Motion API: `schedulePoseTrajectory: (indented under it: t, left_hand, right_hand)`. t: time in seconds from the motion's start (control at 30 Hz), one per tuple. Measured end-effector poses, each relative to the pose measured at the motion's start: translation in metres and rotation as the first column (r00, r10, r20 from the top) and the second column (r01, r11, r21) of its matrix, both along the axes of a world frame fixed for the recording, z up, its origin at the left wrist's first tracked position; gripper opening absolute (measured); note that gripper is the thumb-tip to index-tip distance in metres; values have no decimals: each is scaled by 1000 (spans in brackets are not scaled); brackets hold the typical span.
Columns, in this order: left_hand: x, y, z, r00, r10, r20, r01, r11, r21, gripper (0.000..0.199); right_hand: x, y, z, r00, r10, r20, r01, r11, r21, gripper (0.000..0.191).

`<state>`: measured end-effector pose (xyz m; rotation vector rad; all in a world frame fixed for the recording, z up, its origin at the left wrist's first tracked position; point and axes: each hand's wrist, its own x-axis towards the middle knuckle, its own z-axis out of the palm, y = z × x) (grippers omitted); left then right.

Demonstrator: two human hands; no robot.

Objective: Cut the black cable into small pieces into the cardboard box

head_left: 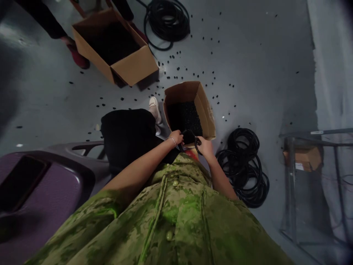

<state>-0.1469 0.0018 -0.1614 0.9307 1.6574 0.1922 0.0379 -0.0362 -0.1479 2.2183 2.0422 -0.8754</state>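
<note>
Just over the near edge of an open cardboard box (208, 114), both of my hands are close together. My left hand (177, 137), wearing a bracelet, is closed on a black strip (188, 132) that curves across toward the right. Closed too, my right hand (205, 146) grips the strip's other side, where a dark loop shows by the fingers. The strip's exact kind and its ends are too dark to make out. Many small black pieces (190, 115) fill the bottom of the box. Something red and partly hidden lies below my hands.
Coiled black hose (245, 165) lies on the floor to my right, another coil (168, 22) ahead. A larger cardboard box (135, 66) stands ahead left beside a person's red shoes. Small black pieces are scattered over the floor. At left is a purple seat (63, 191) with a phone (22, 180); a metal frame (292, 184) stands right.
</note>
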Motion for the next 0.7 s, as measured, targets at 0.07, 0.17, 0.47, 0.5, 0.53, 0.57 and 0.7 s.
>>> schedulePoseTrajectory:
  t: [0.07,0.17,0.47,0.5,0.53,0.57,0.7]
  left_hand:
    - [4,-5,1,990,139,21,-140,990,34,20]
    - [-2,-4,3,982,166,-96,-147,973,176,16]
    - [-15,7,5,978,-100,-184,152,944,292,14]
    - [-13,7,2,984,-78,-159,121,952,282,15]
    - [-12,7,-1,991,-47,-126,80,959,272,15]
    - [-10,7,-3,996,-10,-86,32,965,262,16]
    - [-10,7,-7,990,117,82,-134,957,256,17]
  right_hand:
    - [-7,-4,-8,950,-177,-256,198,978,59,45]
    - [-19,-15,-21,805,-275,-525,344,938,35,47]
    - [-21,-42,-51,862,-128,-491,147,989,0,43]
    - [-20,-42,-52,849,-124,-513,149,989,7,43]
    - [-20,-42,-51,833,-122,-539,153,988,13,43]
    - [-21,-42,-51,814,-125,-568,163,986,16,42]
    - [-29,-36,-47,679,-225,-699,263,963,-55,38]
